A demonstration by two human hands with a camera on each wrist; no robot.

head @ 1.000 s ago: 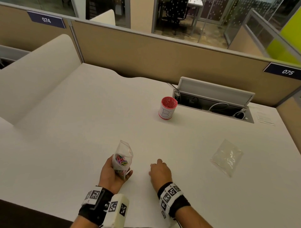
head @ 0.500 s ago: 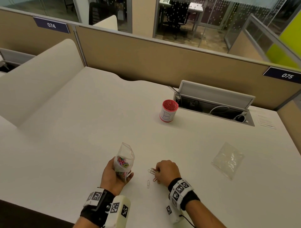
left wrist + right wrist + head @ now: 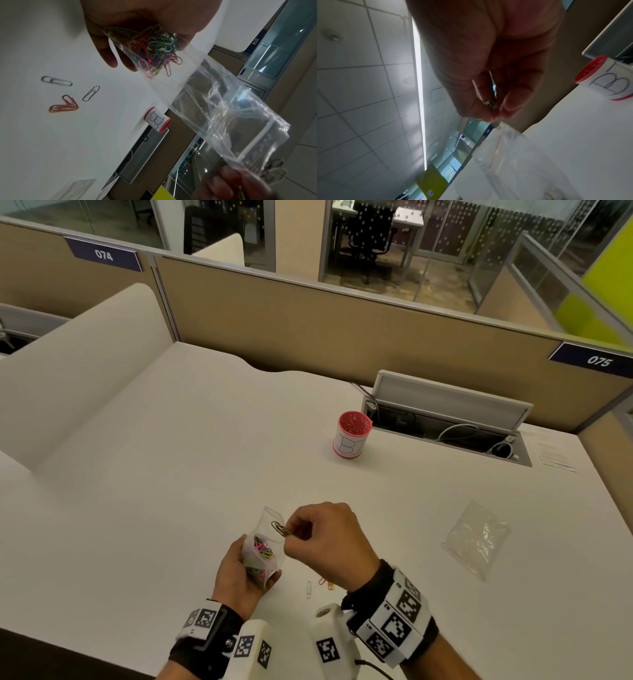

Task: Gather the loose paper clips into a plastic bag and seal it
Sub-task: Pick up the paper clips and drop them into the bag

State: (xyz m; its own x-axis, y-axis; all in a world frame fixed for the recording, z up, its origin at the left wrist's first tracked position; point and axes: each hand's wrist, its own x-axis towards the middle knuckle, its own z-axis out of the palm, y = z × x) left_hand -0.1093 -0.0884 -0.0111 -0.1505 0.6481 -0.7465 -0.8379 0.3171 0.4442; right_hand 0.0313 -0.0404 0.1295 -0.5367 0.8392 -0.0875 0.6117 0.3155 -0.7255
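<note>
My left hand (image 3: pixel 239 573) grips the bottom of a small clear plastic bag (image 3: pixel 265 542) and holds it upright above the white desk (image 3: pixel 171 474). Several coloured paper clips (image 3: pixel 150 51) lie bunched inside it. My right hand (image 3: pixel 298 534) pinches paper clips (image 3: pixel 279 528) at the bag's open mouth (image 3: pixel 254 142); from the right wrist, the pinched clips (image 3: pixel 490 105) show between thumb and finger. Several loose clips (image 3: pixel 63 104) remain on the desk below my right wrist, a silver clip (image 3: pixel 309 590) among them.
A second clear bag (image 3: pixel 476 537) lies flat on the desk to the right. A red cup marked B (image 3: pixel 351 438) stands farther back, by an open cable tray (image 3: pixel 445 422). Tan partition walls close off the back and left.
My right hand has picked clips off the desk and lifted them left to the bag's mouth. The left hand still holds the bag upright.
</note>
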